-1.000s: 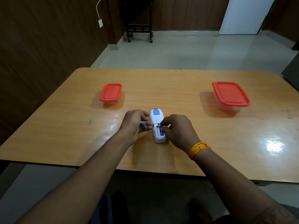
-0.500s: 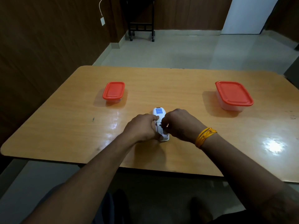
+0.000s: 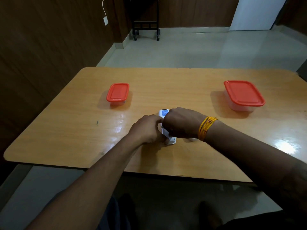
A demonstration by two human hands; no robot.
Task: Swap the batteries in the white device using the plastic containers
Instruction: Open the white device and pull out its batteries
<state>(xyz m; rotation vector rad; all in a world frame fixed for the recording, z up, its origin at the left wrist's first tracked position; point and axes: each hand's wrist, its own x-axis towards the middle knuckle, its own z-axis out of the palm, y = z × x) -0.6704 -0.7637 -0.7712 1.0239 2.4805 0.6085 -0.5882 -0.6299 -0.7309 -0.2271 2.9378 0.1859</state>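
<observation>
The white device [image 3: 163, 113] lies face down near the middle of the wooden table [image 3: 66, 133], with a blue label at its far end. Both of my hands cover most of it. My left hand [image 3: 147, 130] presses against its left side with curled fingers. My right hand [image 3: 180, 124], a yellow band at the wrist, lies across its top. The battery bay and any battery are hidden under my fingers. A small container with a red lid [image 3: 118, 92] stands at the far left, a larger one [image 3: 243, 94] at the far right. Both lids are on.
A small white piece [image 3: 192, 139] lies on the table just under my right wrist. Beyond the table are a tiled floor, a dark wheeled stand [image 3: 146, 29] by the wall and a white door at the back right.
A second ago the open bay with a purple battery showed, and my left fingers held another purple battery. Both hands have since closed over the device, hiding bay and batteries.
</observation>
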